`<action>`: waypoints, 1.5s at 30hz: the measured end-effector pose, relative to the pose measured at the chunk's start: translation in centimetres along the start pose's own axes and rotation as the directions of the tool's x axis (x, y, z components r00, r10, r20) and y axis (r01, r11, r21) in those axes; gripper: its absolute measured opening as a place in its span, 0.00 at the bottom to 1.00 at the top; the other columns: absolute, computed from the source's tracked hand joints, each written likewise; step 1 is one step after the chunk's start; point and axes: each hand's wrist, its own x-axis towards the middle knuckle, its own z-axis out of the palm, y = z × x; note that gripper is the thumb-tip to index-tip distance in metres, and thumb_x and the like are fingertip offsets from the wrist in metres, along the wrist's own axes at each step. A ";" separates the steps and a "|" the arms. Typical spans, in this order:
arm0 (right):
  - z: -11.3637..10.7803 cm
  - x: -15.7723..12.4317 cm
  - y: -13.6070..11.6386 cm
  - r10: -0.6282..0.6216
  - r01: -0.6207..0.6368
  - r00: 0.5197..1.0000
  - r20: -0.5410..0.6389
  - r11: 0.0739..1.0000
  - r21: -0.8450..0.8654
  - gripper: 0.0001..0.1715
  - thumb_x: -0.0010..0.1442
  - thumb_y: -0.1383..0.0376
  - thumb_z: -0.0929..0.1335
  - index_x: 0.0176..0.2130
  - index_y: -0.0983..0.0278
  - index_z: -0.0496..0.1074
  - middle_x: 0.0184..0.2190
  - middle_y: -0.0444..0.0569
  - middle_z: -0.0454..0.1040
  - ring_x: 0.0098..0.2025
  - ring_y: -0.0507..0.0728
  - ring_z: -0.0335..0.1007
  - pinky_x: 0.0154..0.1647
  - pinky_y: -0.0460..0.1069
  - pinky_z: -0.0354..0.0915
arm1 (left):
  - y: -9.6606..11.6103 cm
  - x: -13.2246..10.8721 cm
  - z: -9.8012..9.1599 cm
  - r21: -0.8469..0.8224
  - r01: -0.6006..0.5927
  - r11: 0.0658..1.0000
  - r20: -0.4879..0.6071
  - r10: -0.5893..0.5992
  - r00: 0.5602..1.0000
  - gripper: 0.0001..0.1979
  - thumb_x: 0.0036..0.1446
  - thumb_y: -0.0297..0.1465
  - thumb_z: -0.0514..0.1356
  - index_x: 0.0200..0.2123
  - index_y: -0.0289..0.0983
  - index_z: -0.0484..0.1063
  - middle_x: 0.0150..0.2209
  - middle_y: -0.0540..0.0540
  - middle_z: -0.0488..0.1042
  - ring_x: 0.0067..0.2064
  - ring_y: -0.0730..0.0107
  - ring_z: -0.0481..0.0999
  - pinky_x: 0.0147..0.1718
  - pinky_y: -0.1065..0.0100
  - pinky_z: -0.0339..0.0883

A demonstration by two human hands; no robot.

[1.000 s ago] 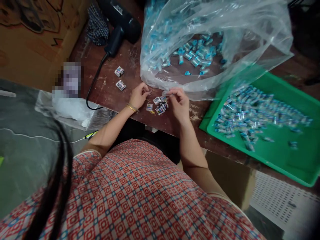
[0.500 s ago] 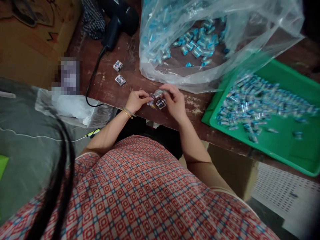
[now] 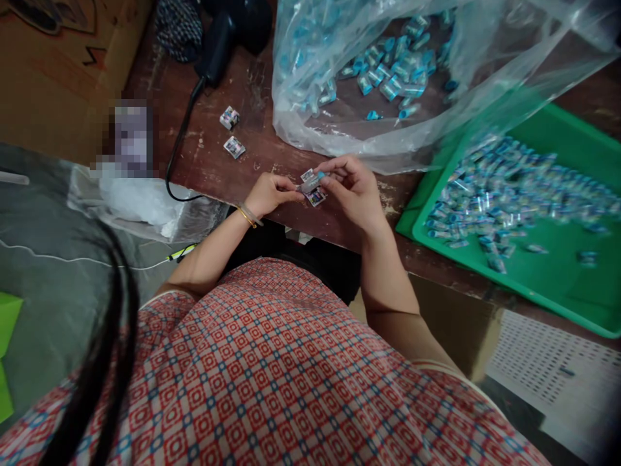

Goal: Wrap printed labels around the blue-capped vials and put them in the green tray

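Just in front of me, a small clear vial [image 3: 310,184] with a blue cap is held level between my two hands. My right hand [image 3: 356,193] pinches it by the blue-capped end with thumb and fingers. At the opposite end, my left hand [image 3: 270,194] has thumb and forefinger closed on a small printed label, mostly hidden by the fingertips. Beneath the vial lies a small stack of printed labels [image 3: 316,197] on the table. Two more label stacks, an upper one [image 3: 229,118] and a lower one [image 3: 235,147], lie farther left.
A clear plastic bag [image 3: 310,139] of blue-capped vials lies open at the back. To the right, a green tray [image 3: 548,291] holds many labelled vials. A black hair dryer [image 3: 226,48] with a cord rests back left, beside a cardboard box [image 3: 63,84].
My right hand has shifted slightly right and turned, so the vial's blue cap now shows. My left fingertips have come to the vial's other end. The view has shifted a little.
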 end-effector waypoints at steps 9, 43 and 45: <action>-0.1 -0.5 -0.1 -0.013 0.011 1.000 -0.015 0.994 -0.105 0.14 0.65 0.52 0.74 0.42 0.58 0.75 0.39 0.45 0.79 0.38 0.53 0.75 0.43 0.52 0.72 | -0.2 -0.6 1.2 -0.241 0.060 0.969 0.074 -0.043 0.996 0.20 0.47 0.43 0.77 0.35 0.34 0.83 0.30 0.47 0.80 0.30 0.73 0.75 0.30 0.70 0.66; -16.6 -11.3 3.0 -0.451 -0.299 0.558 -0.697 0.674 -0.676 0.09 0.66 0.53 0.72 0.46 0.48 0.80 0.47 0.50 0.80 0.57 0.67 0.75 0.63 0.68 0.64 | -4.5 0.0 2.0 0.557 -0.099 0.825 -0.227 0.266 0.937 0.04 0.62 0.34 0.67 0.39 0.41 0.78 0.48 0.40 0.77 0.56 0.49 0.71 0.59 0.51 0.64; -15.3 -10.0 3.3 -0.463 -0.238 0.627 -0.626 0.652 -0.720 0.09 0.67 0.55 0.70 0.45 0.54 0.80 0.49 0.54 0.81 0.58 0.67 0.75 0.63 0.69 0.64 | -4.6 0.5 2.4 0.593 -0.093 0.800 -0.226 0.277 0.934 0.04 0.62 0.34 0.67 0.38 0.40 0.77 0.49 0.39 0.76 0.58 0.47 0.69 0.59 0.49 0.63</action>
